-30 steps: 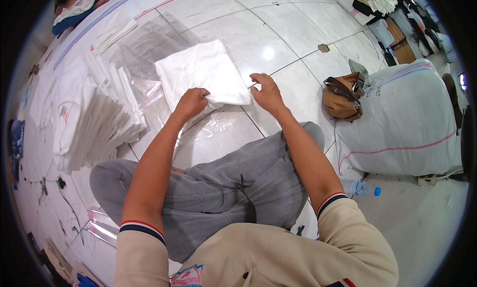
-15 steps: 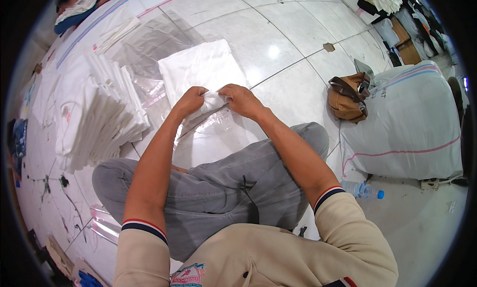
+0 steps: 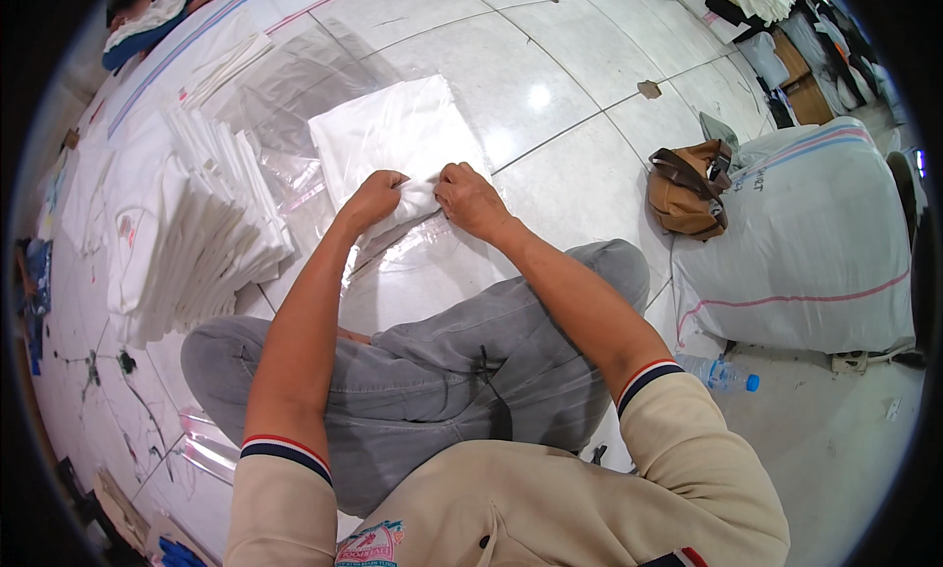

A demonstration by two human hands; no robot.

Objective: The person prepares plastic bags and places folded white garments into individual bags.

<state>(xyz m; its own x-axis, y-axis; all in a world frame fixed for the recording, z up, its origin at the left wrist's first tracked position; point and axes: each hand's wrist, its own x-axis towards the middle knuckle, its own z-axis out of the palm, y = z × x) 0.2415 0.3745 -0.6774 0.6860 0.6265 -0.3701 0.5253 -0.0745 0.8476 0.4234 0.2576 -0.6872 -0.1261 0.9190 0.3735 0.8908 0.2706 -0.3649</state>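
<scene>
A folded white garment (image 3: pixel 393 130) lies on the tiled floor in front of my crossed legs. Clear plastic (image 3: pixel 422 245) spreads out from its near edge; whether the garment is inside the plastic I cannot tell. My left hand (image 3: pixel 373 202) pinches the near edge, thumb pointing inward. A short way to the right, my right hand (image 3: pixel 471 202) grips the same edge with its fingers bent and pressed together. Between the two hands the white cloth is bunched up.
On the left stands a tall stack of folded white garments (image 3: pixel 187 238), with clear plastic bags (image 3: pixel 295 86) behind it. To the right are a brown bag (image 3: pixel 688 189), a large white sack (image 3: pixel 796 243) and a water bottle (image 3: pixel 722 374). Another person (image 3: pixel 147 22) sits at the far left.
My right hand has shifted slightly left along the garment's edge, its fingers more curled. My left hand keeps its hold in almost the same place.
</scene>
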